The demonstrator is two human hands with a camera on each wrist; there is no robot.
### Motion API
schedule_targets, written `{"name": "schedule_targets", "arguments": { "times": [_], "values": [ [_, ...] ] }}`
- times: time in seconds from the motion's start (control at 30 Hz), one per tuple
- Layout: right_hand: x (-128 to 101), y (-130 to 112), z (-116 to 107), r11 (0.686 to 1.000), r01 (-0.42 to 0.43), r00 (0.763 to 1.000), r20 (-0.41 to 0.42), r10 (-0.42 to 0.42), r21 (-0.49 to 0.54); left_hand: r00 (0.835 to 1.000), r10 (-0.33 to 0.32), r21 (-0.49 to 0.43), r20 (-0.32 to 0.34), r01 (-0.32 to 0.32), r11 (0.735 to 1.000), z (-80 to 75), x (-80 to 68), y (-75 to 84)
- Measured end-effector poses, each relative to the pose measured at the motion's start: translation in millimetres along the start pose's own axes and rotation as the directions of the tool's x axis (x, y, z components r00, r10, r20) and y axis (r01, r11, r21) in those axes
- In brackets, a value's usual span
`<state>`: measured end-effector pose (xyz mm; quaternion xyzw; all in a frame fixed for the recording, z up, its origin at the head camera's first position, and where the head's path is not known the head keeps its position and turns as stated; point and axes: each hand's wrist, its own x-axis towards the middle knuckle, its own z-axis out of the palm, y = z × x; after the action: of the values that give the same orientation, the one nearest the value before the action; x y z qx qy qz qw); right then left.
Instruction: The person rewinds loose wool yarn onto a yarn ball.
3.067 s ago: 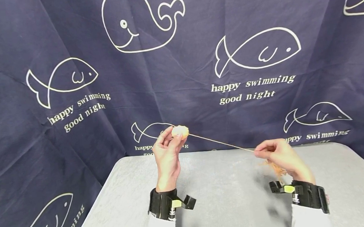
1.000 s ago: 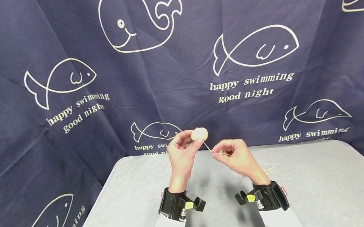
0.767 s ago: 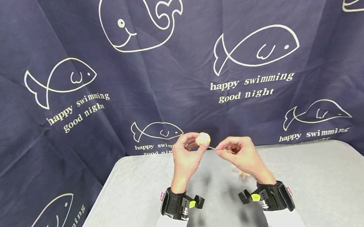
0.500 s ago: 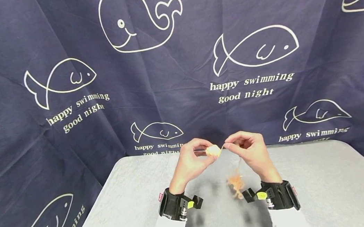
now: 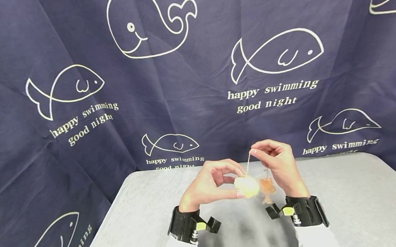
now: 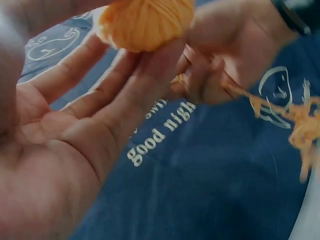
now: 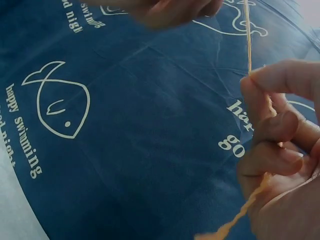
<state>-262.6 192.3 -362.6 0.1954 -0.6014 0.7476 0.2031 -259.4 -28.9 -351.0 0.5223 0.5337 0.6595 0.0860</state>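
My left hand point(image 5: 212, 183) pinches a small pale yellow ball of yarn point(image 5: 247, 186) between thumb and fingertips, above the grey table. In the left wrist view the ball of yarn point(image 6: 145, 22) sits at the fingertips. A taut strand point(image 5: 247, 162) rises from the ball to my right hand point(image 5: 275, 164), which pinches it between thumb and forefinger, a little higher and to the right. In the right wrist view the strand point(image 7: 247, 35) runs up from that pinch. A loose orange tangle of yarn point(image 5: 266, 187) hangs below the right hand.
The grey table point(image 5: 342, 201) spreads under both hands. A dark blue cloth with white whale and fish drawings point(image 5: 279, 54) hangs behind and to the left. Black wrist bands point(image 5: 185, 224) sit on both forearms.
The left hand has lowered the ball toward the table and moved right. The right hand has swung from beside the ball to above it, and the loose tangle now hangs between the hands.
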Motion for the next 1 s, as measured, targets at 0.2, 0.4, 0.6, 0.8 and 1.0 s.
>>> {"name": "schedule_targets", "arguments": {
  "times": [0.2,0.4,0.6,0.8,1.0],
  "values": [
    [0,6,0,0.99,-0.043,0.992,0.113,0.058,-0.133,0.956,0.183,-0.078,-0.228,-0.205,0.976,3.6,4.9,0.8],
    [-2,10,7,0.962,0.033,0.953,0.298,0.052,-0.273,0.805,0.22,-0.035,-0.552,-0.285,0.958,8.4,10.7,-5.8],
    [-4,5,14,0.946,0.084,0.924,0.38,0.044,-0.314,0.642,0.2,0.006,-0.74,-0.291,0.957,8.2,13.8,-9.8],
    [-5,-2,14,0.938,0.114,0.92,0.391,0.025,-0.327,0.566,0.263,0.141,-0.781,-0.251,0.958,3.3,13.5,-12.2],
    [-8,-13,14,0.934,0.145,0.925,0.38,-0.011,-0.326,0.586,0.359,0.369,-0.726,-0.108,0.923,-3.7,8.6,-17.0]
  ]
}}
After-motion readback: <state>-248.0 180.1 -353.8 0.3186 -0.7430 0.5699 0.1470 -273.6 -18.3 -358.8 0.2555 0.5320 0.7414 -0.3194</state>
